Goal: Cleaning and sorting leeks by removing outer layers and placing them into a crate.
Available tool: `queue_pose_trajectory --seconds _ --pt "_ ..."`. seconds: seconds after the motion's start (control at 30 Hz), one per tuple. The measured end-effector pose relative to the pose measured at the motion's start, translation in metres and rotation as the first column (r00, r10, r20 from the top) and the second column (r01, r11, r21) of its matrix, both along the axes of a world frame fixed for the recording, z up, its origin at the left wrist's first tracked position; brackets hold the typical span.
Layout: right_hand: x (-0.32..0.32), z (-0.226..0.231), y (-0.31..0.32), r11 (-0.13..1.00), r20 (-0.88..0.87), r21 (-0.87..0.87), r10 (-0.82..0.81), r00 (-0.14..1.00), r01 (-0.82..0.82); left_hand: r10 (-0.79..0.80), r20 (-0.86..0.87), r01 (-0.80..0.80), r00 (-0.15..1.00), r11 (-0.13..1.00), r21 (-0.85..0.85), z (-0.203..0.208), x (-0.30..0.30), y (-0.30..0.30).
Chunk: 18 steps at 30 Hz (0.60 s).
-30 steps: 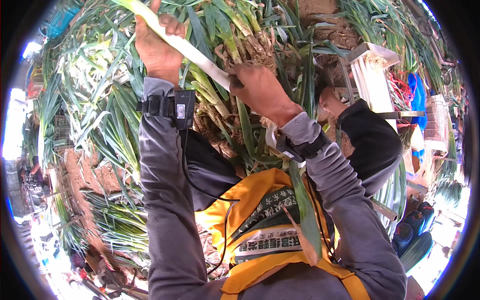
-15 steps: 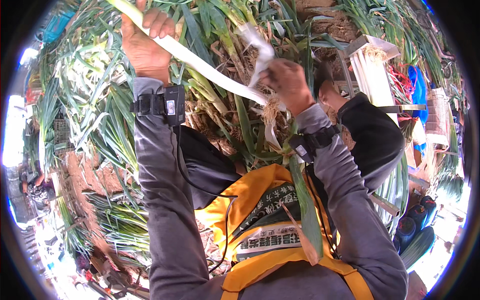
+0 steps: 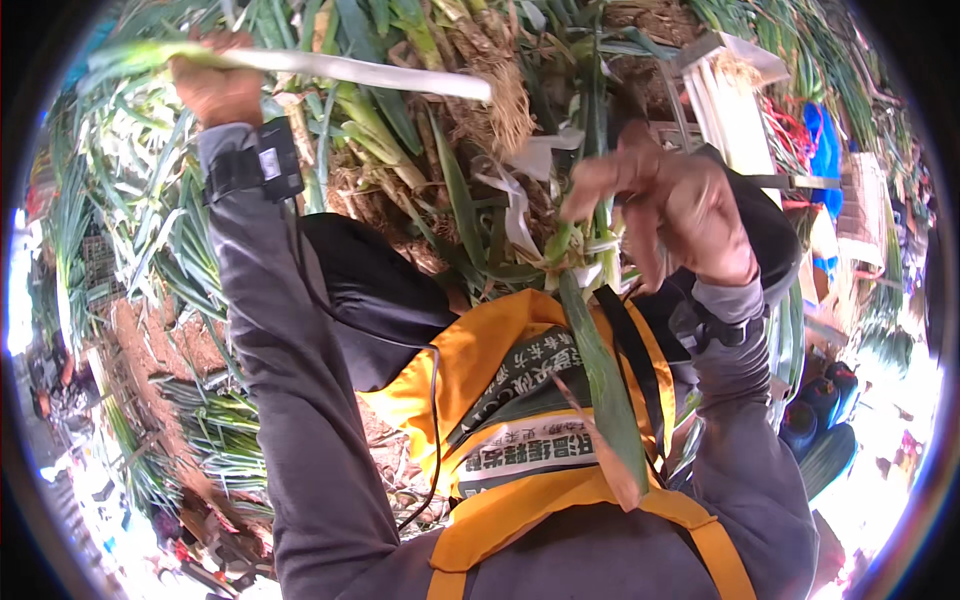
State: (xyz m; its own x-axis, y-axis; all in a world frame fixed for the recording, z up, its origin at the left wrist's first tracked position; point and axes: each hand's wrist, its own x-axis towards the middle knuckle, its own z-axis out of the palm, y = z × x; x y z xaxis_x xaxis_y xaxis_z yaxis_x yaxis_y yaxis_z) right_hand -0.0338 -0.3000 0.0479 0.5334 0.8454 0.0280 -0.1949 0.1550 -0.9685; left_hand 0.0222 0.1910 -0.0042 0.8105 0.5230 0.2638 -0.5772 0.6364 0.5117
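My left hand [image 3: 222,92], at the upper left, is closed around a long green onion [image 3: 370,75] near its green part. The white shank points right, slightly blurred by motion. Beside its end hangs a tuft of brown roots [image 3: 512,105]; I cannot tell whether these belong to it. My right hand [image 3: 685,205] is raised over my right knee, fingers spread, with nothing visible in it and some motion blur. Between the hands, thin white strips of peeled onion skin [image 3: 515,210] lie over leaves and unpeeled onions [image 3: 375,135].
A metal-ended rack [image 3: 712,48] holding peeled white stalks stands at the upper right, near a blue bag [image 3: 824,165] and a pale crate [image 3: 862,205]. Green onion leaves [image 3: 160,200] pile up on the left. A long leaf [image 3: 608,395] lies on my yellow apron [image 3: 545,505].
My left hand has moved left and slightly down with the onion, which now lies nearly level. My right hand has let go of the white skin, opened and moved right, away from the root end.
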Motion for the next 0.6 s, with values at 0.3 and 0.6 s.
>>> queue_pose_trajectory --seconds 0.3,0.6 --pt "0.031 -0.084 0.022 0.679 0.569 -0.467 -0.259 0.78 0.567 0.261 -0.192 -0.316 0.946 0.874 -0.37 -0.023 -0.007 0.024" --pt "0.056 -0.04 0.091 0.903 0.224 -0.286 -0.261 0.939 0.32 0.033 -0.146 -0.088 0.989 0.917 -0.389 -0.026 -0.022 0.013"
